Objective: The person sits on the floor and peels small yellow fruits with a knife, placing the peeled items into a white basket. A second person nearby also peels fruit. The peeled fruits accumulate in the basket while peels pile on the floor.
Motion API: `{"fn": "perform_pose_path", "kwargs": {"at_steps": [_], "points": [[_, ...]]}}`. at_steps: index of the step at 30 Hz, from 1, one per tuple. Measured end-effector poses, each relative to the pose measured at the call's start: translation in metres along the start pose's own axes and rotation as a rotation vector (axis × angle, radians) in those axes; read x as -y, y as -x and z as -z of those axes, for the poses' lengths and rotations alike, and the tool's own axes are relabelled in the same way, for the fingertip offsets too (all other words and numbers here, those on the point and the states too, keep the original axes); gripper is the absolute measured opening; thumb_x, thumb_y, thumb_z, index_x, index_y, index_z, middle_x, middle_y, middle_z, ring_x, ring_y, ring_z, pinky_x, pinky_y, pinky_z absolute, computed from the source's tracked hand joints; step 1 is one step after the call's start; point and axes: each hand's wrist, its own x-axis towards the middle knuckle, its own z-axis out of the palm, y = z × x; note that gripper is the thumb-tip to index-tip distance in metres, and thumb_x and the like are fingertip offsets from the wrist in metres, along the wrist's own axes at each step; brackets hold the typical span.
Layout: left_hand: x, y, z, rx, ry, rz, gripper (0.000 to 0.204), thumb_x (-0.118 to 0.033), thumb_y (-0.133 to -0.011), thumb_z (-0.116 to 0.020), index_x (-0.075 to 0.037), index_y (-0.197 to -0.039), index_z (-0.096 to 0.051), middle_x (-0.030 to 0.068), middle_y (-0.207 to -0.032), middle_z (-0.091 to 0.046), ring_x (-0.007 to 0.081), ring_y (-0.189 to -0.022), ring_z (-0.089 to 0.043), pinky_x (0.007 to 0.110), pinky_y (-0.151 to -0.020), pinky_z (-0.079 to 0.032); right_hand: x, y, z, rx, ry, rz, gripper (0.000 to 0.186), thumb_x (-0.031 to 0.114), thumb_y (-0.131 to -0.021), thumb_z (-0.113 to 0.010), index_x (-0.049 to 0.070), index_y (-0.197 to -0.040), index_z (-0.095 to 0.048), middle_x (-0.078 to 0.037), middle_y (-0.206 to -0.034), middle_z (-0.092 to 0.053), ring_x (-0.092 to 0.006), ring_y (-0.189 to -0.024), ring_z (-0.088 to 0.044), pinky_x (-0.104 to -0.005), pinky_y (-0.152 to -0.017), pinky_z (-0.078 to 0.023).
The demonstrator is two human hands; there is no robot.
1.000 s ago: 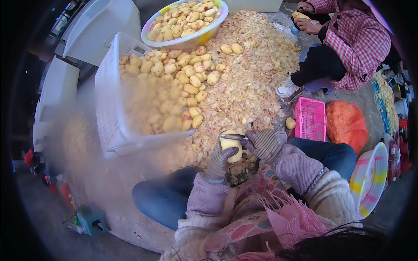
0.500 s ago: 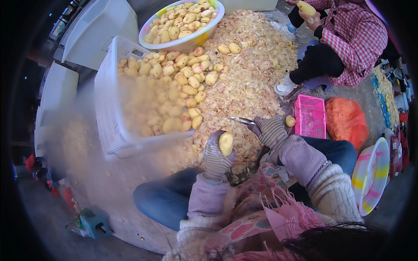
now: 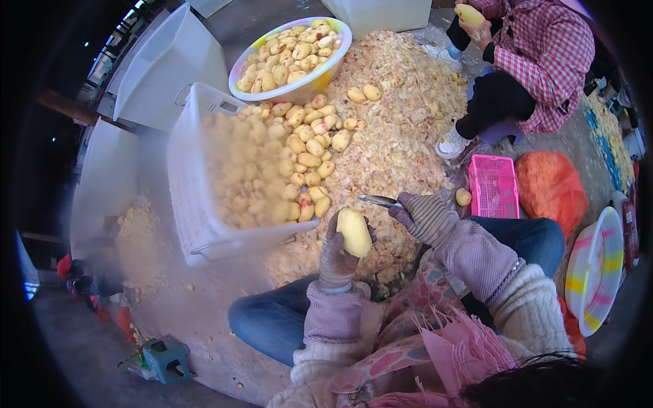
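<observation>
In my gloved left hand (image 3: pixel 335 255) I hold a pale yellow potato (image 3: pixel 354 232), upright, its peeled face toward me. My right hand (image 3: pixel 427 216), in a striped glove, is closed round a metal peeler (image 3: pixel 379 200); its tip points left, just above the potato and apart from it. Both hands are over a broad heap of peelings (image 3: pixel 401 88). To the left a white crate (image 3: pixel 187 177) lies tipped, with many potatoes (image 3: pixel 309 160) spilling out onto the heap. Part of that side is blurred by a smear.
Behind the crate stands a basin (image 3: pixel 337 64) full of potatoes. A pink basket (image 3: pixel 493 187), an orange sack (image 3: pixel 549 190) and a colourful basin (image 3: pixel 592 272) are on my right. Opposite, a seated person in a checked shirt (image 3: pixel 537 68) holds a potato. A teal stool (image 3: pixel 169 360) is at lower left.
The view has shifted, so the surroundings sit lower and mostly further right. My left hand has turned the potato, showing more of its long side. The peeler stays in my right hand.
</observation>
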Motion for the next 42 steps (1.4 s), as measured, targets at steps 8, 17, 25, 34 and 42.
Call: {"fn": "perform_pose_path", "kwargs": {"at_steps": [8,17,25,34,42], "points": [[0.001,-0.004,0.012,-0.235,-0.580,-0.284,0.041,-0.030,-0.089,-0.060,0.003,-0.113,-0.061,0.0114,-0.100,-0.064,0.0187,-0.090,-0.062,0.032,-0.082,-0.050,0.009,0.001,-0.004,0.082,0.125,0.025,0.042,0.046,-0.094,-0.049,0.005,-0.090,-0.056,-0.015,-0.067,-0.059,-0.0359,-0.063,-0.063,-0.0481,-0.057,-0.048],[0.000,-0.004,0.014,-0.130,-0.194,0.049,0.041,-0.040,-0.091,-0.055,-0.001,-0.105,-0.061,0.0139,-0.087,-0.064,0.0244,-0.070,-0.062,0.035,-0.059,-0.052,0.010,0.007,-0.006,0.115,0.005,0.391,0.042,0.046,-0.093,-0.052,0.005,-0.083,-0.056,-0.014,-0.063,-0.060,-0.0326,-0.059,-0.062,-0.0453,-0.052,-0.047],[0.020,-0.002,0.024,-0.105,0.106,0.170,0.050,-0.048,-0.089,-0.049,-0.009,-0.120,-0.054,0.0106,-0.090,-0.061,0.0248,-0.074,-0.057,0.036,-0.060,-0.047,0.023,0.013,-0.004,0.068,0.051,0.322,0.040,0.044,-0.091,-0.055,0.004,-0.088,-0.055,-0.013,-0.064,-0.061,-0.0313,-0.060,-0.063,-0.0451,-0.055,-0.049],[0.020,-0.001,0.022,-0.168,0.122,0.286,0.039,-0.038,-0.088,-0.059,-0.007,-0.111,-0.059,0.0127,-0.090,-0.066,0.0264,-0.077,-0.063,0.039,-0.061,-0.055,0.013,0.019,-0.008,0.012,0.067,0.057,0.042,0.046,-0.092,-0.053,0.005,-0.087,-0.056,-0.013,-0.062,-0.061,-0.0334,-0.060,-0.063,-0.0467,-0.056,-0.048],[-0.010,-0.007,0.007,0.090,-1.359,-0.578,0.029,-0.008,-0.077,-0.069,-0.004,-0.104,-0.059,0.0134,-0.089,-0.064,0.0266,-0.080,-0.065,0.038,-0.069,-0.054,0.001,0.013,0.009,0.127,0.145,0.136,0.047,0.050,-0.094,-0.047,0.005,-0.090,-0.058,-0.015,-0.067,-0.062,-0.0349,-0.065,-0.064,-0.0482,-0.060,-0.049]]}}
